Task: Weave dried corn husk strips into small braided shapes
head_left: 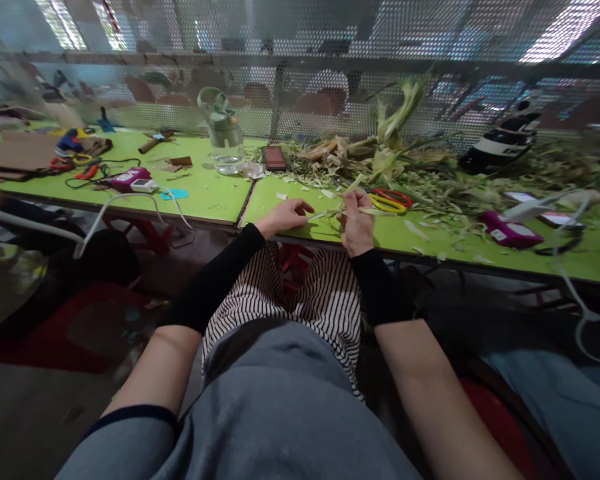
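Pale green corn husk strips (380, 212) are pinched in my right hand (359, 217), with ends sticking out to both sides and upward. My left hand (286, 217) is at the table's front edge, its fingers curved and apart. One strip end reaches close to its fingertips; whether they touch is unclear. Just beyond my right hand lie scissors with red and yellow handles (393, 200), partly covered by the hand and husk pieces. A heap of shredded corn husks (340, 157) spreads behind, with a larger husk bunch (400, 127) standing up from it.
On the green table (200, 203) stand a water bottle (226, 137) and a dark bottle (500, 143). Purple devices with white cables lie left (130, 179) and right (510, 230). A perforated metal screen (310, 40) runs along the back. Other people sit on both sides.
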### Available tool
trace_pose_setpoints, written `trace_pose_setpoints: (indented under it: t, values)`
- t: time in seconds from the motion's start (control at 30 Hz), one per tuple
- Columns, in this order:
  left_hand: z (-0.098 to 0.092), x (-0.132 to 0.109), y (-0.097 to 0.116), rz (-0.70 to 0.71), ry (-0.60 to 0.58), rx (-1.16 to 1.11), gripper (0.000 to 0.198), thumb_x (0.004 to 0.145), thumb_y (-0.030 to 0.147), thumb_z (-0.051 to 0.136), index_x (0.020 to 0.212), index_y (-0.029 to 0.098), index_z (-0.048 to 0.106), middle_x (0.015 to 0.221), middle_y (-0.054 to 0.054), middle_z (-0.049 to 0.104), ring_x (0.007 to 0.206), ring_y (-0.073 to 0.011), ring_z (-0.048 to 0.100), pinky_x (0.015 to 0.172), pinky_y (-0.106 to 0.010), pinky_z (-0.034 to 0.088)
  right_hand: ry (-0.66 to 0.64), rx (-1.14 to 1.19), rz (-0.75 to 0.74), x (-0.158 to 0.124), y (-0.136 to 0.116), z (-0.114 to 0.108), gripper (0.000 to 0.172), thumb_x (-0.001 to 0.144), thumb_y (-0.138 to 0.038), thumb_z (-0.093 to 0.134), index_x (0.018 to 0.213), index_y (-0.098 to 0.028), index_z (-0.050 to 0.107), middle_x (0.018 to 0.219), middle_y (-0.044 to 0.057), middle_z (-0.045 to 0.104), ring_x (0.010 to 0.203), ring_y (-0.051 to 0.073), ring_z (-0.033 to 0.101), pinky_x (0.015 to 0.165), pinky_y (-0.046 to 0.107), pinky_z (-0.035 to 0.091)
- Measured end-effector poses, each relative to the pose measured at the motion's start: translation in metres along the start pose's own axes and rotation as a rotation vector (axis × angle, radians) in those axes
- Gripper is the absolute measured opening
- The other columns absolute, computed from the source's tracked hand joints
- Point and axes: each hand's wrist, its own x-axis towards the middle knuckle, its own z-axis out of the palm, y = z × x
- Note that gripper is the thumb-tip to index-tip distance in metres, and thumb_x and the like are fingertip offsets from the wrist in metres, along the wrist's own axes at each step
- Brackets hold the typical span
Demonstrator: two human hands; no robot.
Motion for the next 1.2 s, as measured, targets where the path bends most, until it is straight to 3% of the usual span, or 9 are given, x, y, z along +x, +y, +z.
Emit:
trace_pose_setpoints:
  t: [0.13,0.23,0.37,0.47,0.63,0.8,1.0,1.2]
  values:
    - [-0.006,-0.002,0.002,0.057,-0.069,0.064,0.039,0.081,0.012,0.058,0.119,0.010,0.067,0.098,-0.006,0.069,0.086,-0.0148,0.060,0.083,-0.029,0.047,-0.040,0.025,0.024,-0.003,-0.004,0.001,0.064,0.063,-0.083,0.076,0.081,-0.026,0.054,0.073,-0.006,0.045,0.055,0.007,0.039,0.046,0.020,0.037]
    - [0.000,0.000,0.010,0.088,-0.124,-0.017,0.040,0.087,0.016,0.057,0.127,0.010,0.061,0.106,-0.007,0.070,0.091,-0.0146,0.062,0.089,-0.030,0.049,-0.092,0.018,0.026,-0.005,-0.006,0.001,0.062,0.066,-0.081,0.076,0.081,-0.026,0.054,0.073,-0.007,0.048,0.055,0.006,0.040,0.047,0.019,0.038]
    - [0.016,0.003,0.022,0.011,-0.185,-0.268,0.025,0.092,0.007,0.051,0.115,0.012,0.058,0.084,0.000,0.065,0.076,-0.0092,0.059,0.081,-0.027,0.049,-0.148,-0.005,0.028,-0.007,-0.008,0.002,0.062,0.065,-0.080,0.078,0.080,-0.024,0.056,0.071,-0.007,0.050,0.057,0.006,0.042,0.048,0.018,0.037]
    - [0.026,0.005,0.027,-0.037,-0.108,-0.374,0.004,0.099,0.014,0.052,0.098,0.016,0.056,0.072,0.005,0.051,0.060,-0.0057,0.047,0.063,-0.022,0.041,-0.166,-0.021,0.022,-0.008,-0.009,0.003,0.065,0.062,-0.083,0.078,0.081,-0.024,0.059,0.069,-0.007,0.050,0.056,0.006,0.042,0.048,0.019,0.036]
    - [0.032,0.003,0.026,-0.056,0.025,-0.336,0.026,0.101,0.023,0.059,0.078,0.019,0.048,0.064,0.007,0.036,0.052,-0.0052,0.030,0.050,-0.024,0.022,-0.159,-0.021,0.005,-0.009,-0.009,0.004,0.068,0.071,-0.092,0.062,0.088,-0.026,0.064,0.062,-0.008,0.040,0.051,0.008,0.036,0.046,0.021,0.035]
    - [0.033,-0.002,0.021,-0.047,0.071,-0.364,0.021,0.096,0.015,0.066,0.081,0.017,0.051,0.063,0.008,0.039,0.052,-0.0046,0.031,0.050,-0.023,0.021,-0.181,-0.043,-0.008,-0.010,-0.011,0.004,0.070,0.074,-0.094,0.058,0.091,-0.027,0.065,0.059,-0.008,0.035,0.048,0.009,0.032,0.045,0.024,0.032]
    - [0.032,-0.001,0.014,-0.054,0.093,-0.535,0.018,0.100,0.017,0.057,0.083,0.017,0.052,0.063,0.009,0.038,0.047,-0.0034,0.025,0.046,-0.022,0.017,-0.227,-0.033,-0.004,-0.010,-0.011,0.002,0.060,0.076,-0.084,0.068,0.094,-0.027,0.061,0.065,-0.008,0.040,0.051,0.008,0.037,0.049,0.023,0.037]
    - [0.022,-0.004,0.006,-0.032,0.063,-0.546,0.009,0.097,0.017,0.056,0.104,0.016,0.063,0.059,0.010,0.033,0.047,-0.0047,0.026,0.048,-0.021,0.021,-0.279,-0.028,-0.033,-0.009,-0.011,-0.002,0.057,0.072,-0.071,0.082,0.101,-0.027,0.061,0.068,-0.007,0.048,0.059,0.010,0.046,0.057,0.026,0.044]
